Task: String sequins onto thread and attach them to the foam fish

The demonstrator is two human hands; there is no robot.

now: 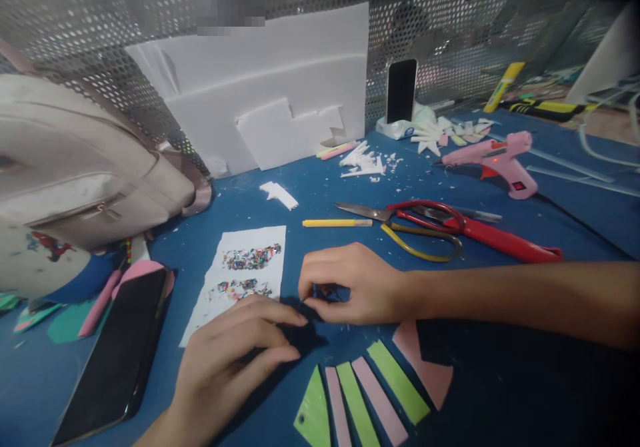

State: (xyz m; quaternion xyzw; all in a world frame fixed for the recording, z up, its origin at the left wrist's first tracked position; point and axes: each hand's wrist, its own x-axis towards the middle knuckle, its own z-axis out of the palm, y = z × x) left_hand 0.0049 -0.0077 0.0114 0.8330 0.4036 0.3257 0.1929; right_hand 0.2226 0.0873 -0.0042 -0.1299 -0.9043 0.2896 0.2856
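Note:
My right hand (357,284) is closed in a pinch, thumb against forefinger, just above the blue table. Whatever is between those fingertips is too small to make out. My left hand (240,347) faces it with thumb and fingers apart and nothing visible in them. Beneath and behind the left hand lies a white paper sheet (213,300) bearing two patches of multicoloured glitter flakes (250,257). In front of both hands, a green pointed piece with a dark dot (315,407), pink and green strips (357,404) and a pink notched piece (430,374) lie in a fish-like row.
Scissors (390,214), a yellow marker (337,223), a red-handled tool (510,237) and a pink glue gun (510,160) lie beyond my hands. White scraps (365,160) are near a foam board (320,80). A phone (115,360) and a backpack (90,160) occupy the left.

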